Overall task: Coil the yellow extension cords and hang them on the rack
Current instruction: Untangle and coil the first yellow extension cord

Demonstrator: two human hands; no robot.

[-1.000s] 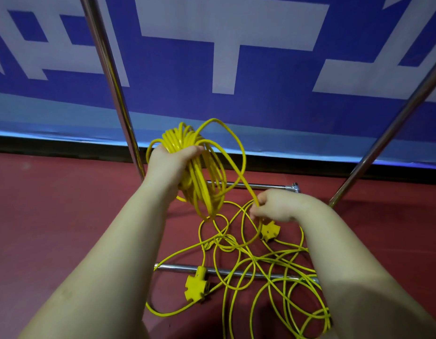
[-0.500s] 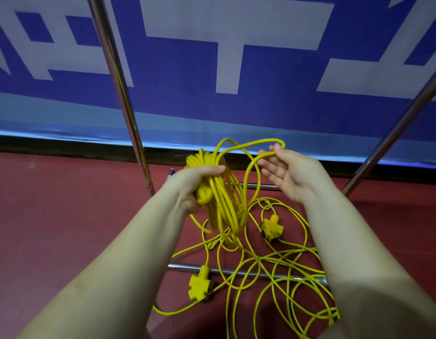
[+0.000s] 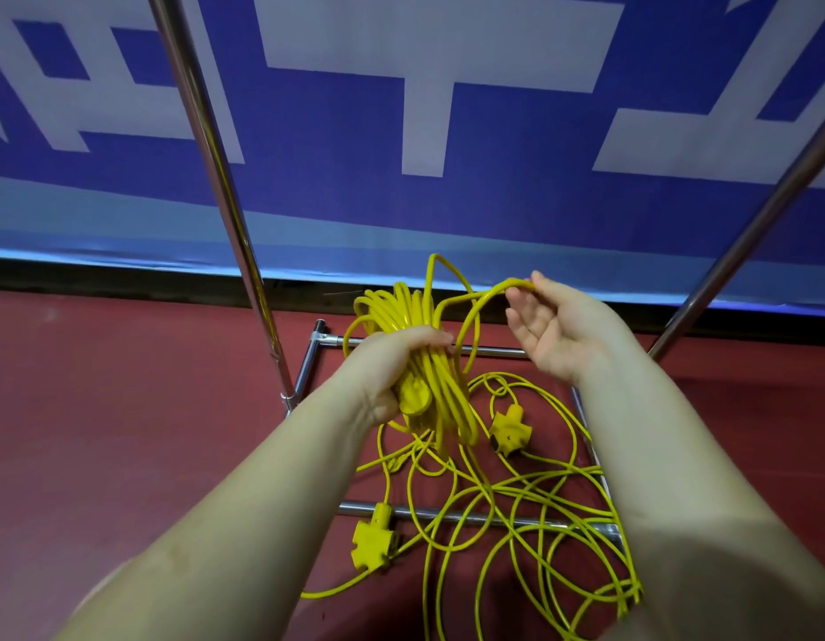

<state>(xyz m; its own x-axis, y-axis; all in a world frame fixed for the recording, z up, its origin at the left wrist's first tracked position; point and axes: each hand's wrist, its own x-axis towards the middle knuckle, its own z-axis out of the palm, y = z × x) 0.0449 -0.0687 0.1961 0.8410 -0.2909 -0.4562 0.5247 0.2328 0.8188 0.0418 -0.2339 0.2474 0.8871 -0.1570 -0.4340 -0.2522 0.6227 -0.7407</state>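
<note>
My left hand grips a thick coil of yellow extension cord at centre, with its round plug tucked under the palm. My right hand is raised to the right of the coil, palm facing me, pinching a loop of the same cord between thumb and forefinger. Below my hands, loose yellow cord lies tangled on the floor over the rack's base. Two yellow multi-outlet sockets lie there, one near the coil and one by the front bar.
The chrome rack has a left upright, a right upright and low base bars on the red floor. A blue and white banner stands right behind it.
My right hand has lifted from low near the floor socket up and right, drawing a new loop of cord to the coil's top. My left hand and coil have shifted slightly lower.
</note>
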